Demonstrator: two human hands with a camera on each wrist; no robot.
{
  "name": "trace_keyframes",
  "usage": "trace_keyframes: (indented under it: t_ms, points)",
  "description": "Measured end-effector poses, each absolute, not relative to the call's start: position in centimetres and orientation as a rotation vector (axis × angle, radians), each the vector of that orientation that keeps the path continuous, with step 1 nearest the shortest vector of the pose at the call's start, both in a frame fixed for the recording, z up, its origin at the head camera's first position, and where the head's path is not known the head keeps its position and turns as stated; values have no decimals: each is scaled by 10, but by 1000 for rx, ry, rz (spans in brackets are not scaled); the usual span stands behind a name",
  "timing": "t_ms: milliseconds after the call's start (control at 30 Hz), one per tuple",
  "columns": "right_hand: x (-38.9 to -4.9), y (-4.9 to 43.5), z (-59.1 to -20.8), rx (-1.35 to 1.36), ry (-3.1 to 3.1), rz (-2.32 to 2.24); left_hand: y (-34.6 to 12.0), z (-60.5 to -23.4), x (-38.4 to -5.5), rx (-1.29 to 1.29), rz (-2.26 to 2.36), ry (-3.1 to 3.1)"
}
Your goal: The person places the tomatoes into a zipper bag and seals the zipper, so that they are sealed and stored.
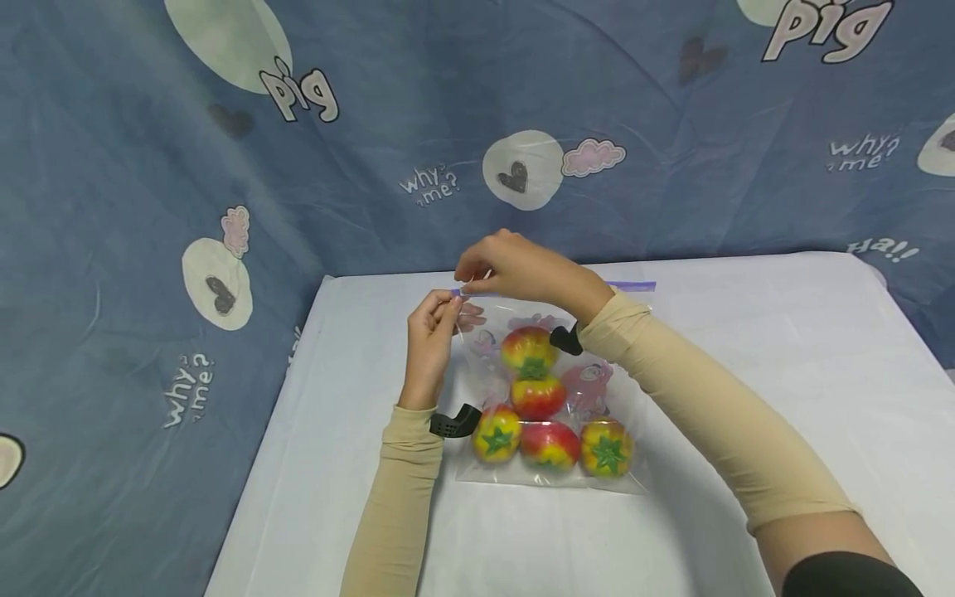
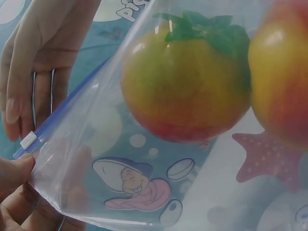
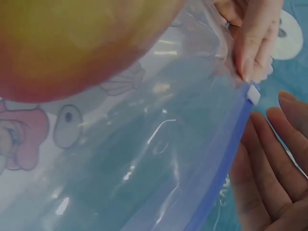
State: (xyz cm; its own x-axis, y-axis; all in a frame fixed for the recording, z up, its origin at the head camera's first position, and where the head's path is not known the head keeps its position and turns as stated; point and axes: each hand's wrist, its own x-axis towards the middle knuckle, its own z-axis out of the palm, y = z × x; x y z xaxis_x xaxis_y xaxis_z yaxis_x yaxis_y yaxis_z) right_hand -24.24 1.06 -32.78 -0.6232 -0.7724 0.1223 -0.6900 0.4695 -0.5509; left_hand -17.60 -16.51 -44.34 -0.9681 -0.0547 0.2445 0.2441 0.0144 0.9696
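A clear zip bag (image 1: 555, 477) with a purple-blue zip strip (image 1: 632, 286) holds several red-and-yellow tomato-like fruits (image 1: 539, 398) with green leafy tops. Printed cartoon figures, among them a pink starfish (image 2: 268, 159), decorate the plastic. My left hand (image 1: 433, 336) pinches the bag's top left corner between thumb and fingers, at the end of the strip. Right beside that grip sits the white slider (image 3: 253, 95). My right hand (image 1: 515, 264) reaches across above the bag; its fingers (image 3: 269, 163) are loosely extended close to the slider, with nothing held between them.
Beneath the bag is a table with a white cloth (image 1: 336, 398). A blue printed curtain (image 1: 418, 99) hangs behind the table and along its left side. Black wrist mounts (image 1: 455, 421) sit on both sleeved forearms, near the bag's surface.
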Motion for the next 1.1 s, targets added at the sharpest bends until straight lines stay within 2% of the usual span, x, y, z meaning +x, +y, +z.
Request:
trace_keyframes:
  t_ms: [400, 1100]
  points:
    - [-250, -6, -329, -1281, 2585, -705, -166, -445, -176, -224, -2056, -2072]
    - [-252, -5, -329, -1270, 2579, -712, -164, -442, -176, -254, -2018, -2102]
